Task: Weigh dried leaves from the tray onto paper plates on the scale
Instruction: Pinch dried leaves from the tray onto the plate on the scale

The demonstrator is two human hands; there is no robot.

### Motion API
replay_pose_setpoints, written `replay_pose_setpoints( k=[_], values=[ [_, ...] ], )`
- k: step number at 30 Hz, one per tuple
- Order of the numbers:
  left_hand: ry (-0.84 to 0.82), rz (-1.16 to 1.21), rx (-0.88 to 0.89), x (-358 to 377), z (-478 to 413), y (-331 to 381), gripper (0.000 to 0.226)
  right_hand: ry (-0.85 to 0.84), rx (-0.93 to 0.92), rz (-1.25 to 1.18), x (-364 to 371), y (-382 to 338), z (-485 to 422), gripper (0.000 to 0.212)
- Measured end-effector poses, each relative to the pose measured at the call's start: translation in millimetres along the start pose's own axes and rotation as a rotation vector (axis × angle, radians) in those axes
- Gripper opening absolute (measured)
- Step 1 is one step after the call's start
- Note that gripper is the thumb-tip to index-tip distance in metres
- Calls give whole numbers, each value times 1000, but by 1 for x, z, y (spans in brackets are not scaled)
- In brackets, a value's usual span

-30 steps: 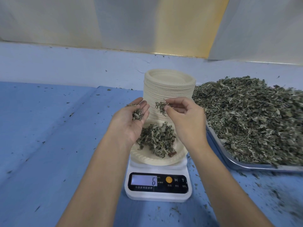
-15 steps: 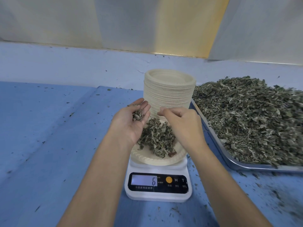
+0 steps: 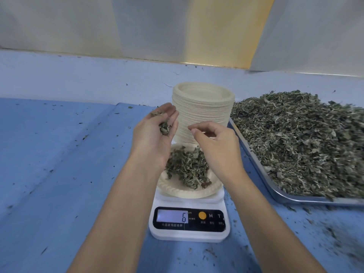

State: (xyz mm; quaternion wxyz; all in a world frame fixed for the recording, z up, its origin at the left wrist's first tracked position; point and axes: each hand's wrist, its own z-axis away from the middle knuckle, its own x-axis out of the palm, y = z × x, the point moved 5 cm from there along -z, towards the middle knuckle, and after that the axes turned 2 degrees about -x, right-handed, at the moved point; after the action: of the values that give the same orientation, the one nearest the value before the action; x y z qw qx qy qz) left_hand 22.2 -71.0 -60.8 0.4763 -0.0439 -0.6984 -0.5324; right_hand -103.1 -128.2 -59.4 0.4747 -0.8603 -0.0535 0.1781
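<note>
Dried leaves (image 3: 299, 138) lay in a big heap on the metal tray (image 3: 256, 170) at the right side of the blue table (image 3: 59, 154). A smaller pile of leaves (image 3: 187, 170) sat on the paper plate (image 3: 177, 191), and the plate sat on top of the white scale (image 3: 189, 231). The little screen (image 3: 171, 216) on the scale showed a 6. The left hand (image 3: 151, 138) was above the far left edge of the plate. It was open like a little cup, with its fingers nearly straight, and a few leaves (image 3: 164, 128) lay loose in it. The right hand (image 3: 216, 146) was above the right side of the plate, just beside the left hand but not touching it. Its fingers were curled in, the thumb tip was close to the first finger, and it gripped nothing. A tall stack of plates (image 3: 202, 107) stood just behind the scale, next to the tray. Tiny leaf crumbs (image 3: 323, 231) were spread over the table, mostly near the tray.
</note>
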Motion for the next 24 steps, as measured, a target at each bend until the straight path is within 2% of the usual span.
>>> replay_pose_setpoints(
  k=[7, 11, 14, 21, 24],
  values=[
    [-19, -57, -158, 5, 3, -16, 21, -67, -34, -86, 4, -7, 2, 13],
    [-36, 9, -246, 8, 7, -23, 22, -124, -30, -135, 13, -9, 5, 22],
    [-50, 36, -251, 11, 9, -23, 23, -102, -34, -86, 13, -8, 5, 24],
    [-66, 13, -254, 13, 9, -28, 23, -68, -51, -8, 11, -10, 5, 16],
    [-72, 4, -252, 12, 8, -28, 24, -52, -59, -1, 11, -11, 6, 19]
  ],
)
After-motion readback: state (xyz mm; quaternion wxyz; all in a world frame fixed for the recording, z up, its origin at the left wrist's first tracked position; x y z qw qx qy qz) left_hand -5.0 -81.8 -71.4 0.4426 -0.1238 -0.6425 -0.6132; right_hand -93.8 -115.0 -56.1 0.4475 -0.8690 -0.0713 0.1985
